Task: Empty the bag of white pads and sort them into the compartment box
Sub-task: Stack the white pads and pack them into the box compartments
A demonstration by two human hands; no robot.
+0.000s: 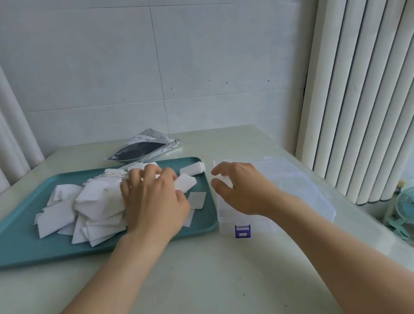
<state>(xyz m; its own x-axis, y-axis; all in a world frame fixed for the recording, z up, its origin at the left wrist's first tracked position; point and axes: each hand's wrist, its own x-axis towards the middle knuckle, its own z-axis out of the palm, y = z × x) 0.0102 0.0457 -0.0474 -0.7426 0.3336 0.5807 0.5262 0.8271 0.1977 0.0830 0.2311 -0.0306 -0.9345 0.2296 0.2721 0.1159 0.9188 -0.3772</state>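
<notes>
The bag [142, 147] lies flat and slack on the surface [192, 280] behind the tray [12, 247]. It looks emptied, so the first half of the job seems done. The pads [95, 205] sit in a loose heap on the tray, with a few strays near its right end. The raised rim keeps them from sliding off, and the teal colour makes the white pieces easy to pick out.

The left hand [153, 202] rests palm down on the right side of the heap. Its fingers are curled into the pads, and one pad sticks out past the fingertips, so it appears to be gathering a small batch. Working from the heap's right edge puts that batch on the side nearest the box [285, 185].

The box stands just beside the tray's right edge, with its purple latch [243, 230] facing the person. It is clear plastic, and neither its compartments nor any contents can be made out. Whether the lid is open is also unclear.

The right hand [243, 189] hovers over the box's left edge with thumb and forefinger apart and the other fingers loosely bent. White shows between thumb and forefinger, but I cannot tell whether that is a pad or the box behind. It seems placed to take pads from the left hand, or to drop one in.
</notes>
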